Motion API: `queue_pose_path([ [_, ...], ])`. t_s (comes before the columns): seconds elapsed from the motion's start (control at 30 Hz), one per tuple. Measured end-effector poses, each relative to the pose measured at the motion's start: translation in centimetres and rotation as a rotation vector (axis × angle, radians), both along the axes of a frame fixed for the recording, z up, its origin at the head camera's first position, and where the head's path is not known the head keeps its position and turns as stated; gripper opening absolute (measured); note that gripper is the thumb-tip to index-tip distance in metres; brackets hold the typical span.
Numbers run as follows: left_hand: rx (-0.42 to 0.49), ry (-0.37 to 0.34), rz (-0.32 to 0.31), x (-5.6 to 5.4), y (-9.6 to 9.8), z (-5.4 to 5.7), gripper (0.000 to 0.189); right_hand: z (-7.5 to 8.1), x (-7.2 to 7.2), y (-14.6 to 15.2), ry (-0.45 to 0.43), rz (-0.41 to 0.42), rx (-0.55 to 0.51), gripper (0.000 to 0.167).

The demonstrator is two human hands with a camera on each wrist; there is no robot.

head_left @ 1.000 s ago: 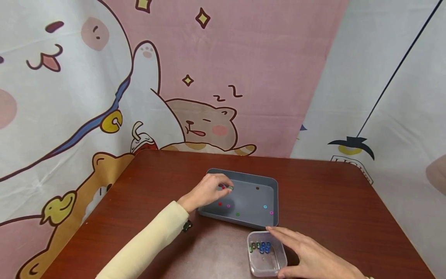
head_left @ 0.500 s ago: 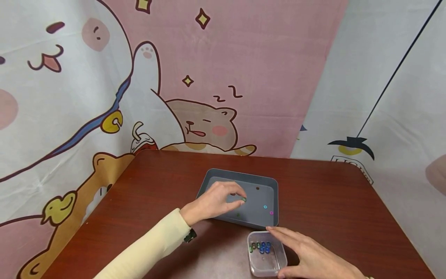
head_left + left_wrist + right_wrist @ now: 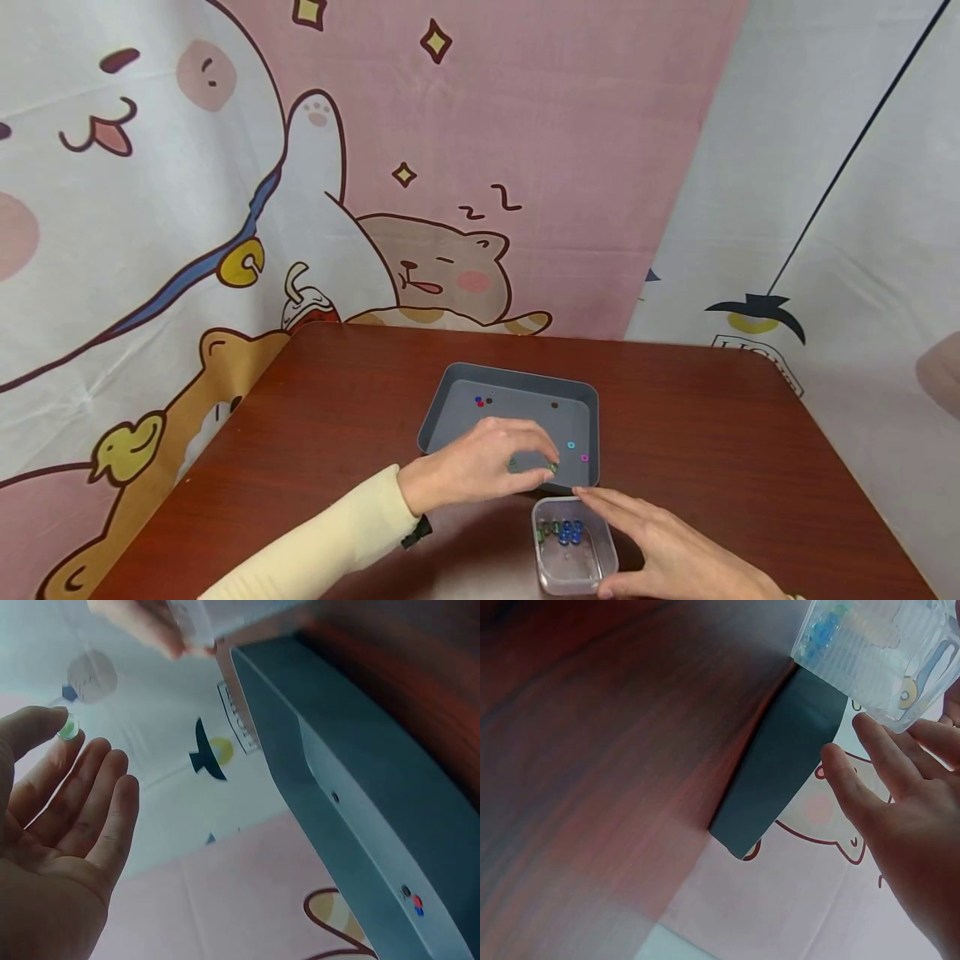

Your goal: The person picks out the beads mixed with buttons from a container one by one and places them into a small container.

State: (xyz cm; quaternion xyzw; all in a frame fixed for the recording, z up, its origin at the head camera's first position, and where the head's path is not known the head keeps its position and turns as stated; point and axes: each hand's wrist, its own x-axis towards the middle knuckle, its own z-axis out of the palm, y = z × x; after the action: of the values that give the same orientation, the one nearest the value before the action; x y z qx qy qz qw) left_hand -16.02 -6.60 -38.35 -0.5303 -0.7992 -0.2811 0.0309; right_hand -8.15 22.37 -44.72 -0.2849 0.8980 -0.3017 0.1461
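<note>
Between thumb and index finger, my left hand [image 3: 480,467] pinches a green glass marble [image 3: 69,727] above the near right part of the grey tray [image 3: 525,379]. Its other fingers are loosely extended in the left wrist view. A clear square plastic box [image 3: 573,575] stands in front of the tray, with several blue marbles [image 3: 570,533] and green marbles [image 3: 547,528] along its far left side. My right hand [image 3: 667,542] holds the box at its right side, thumb at the near corner and fingers at the far corner.
Small beads lie in the tray: a blue bead [image 3: 478,399], a red bead [image 3: 481,404], brown beads [image 3: 554,405], a light blue ring [image 3: 571,445] and a magenta ring [image 3: 584,457]. A dark red wooden table [image 3: 712,417] carries everything; a cartoon cloth [image 3: 570,167] hangs behind.
My left hand has moved from the tray's left side toward its near right corner, closer to the box, carrying the marble. Beads at the tray's far left are now uncovered. My right hand stays put.
</note>
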Motion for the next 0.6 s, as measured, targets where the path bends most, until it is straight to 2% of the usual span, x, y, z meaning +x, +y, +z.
queue_pose_path([
  [0.17,-0.028,-0.021,-0.071,0.9,0.7,-0.2,0.016,-0.1,0.1,0.2,0.034,0.016,-0.007,0.093],
  [0.3,-0.041,-0.009,-0.111,1.4,1.2,-0.3,0.018,-0.2,0.2,0.3,0.060,0.030,-0.032,0.092],
  [0.6,-0.094,0.083,-0.144,2.2,1.9,-0.5,0.018,-0.4,0.2,0.3,0.068,0.045,-0.079,0.089],
])
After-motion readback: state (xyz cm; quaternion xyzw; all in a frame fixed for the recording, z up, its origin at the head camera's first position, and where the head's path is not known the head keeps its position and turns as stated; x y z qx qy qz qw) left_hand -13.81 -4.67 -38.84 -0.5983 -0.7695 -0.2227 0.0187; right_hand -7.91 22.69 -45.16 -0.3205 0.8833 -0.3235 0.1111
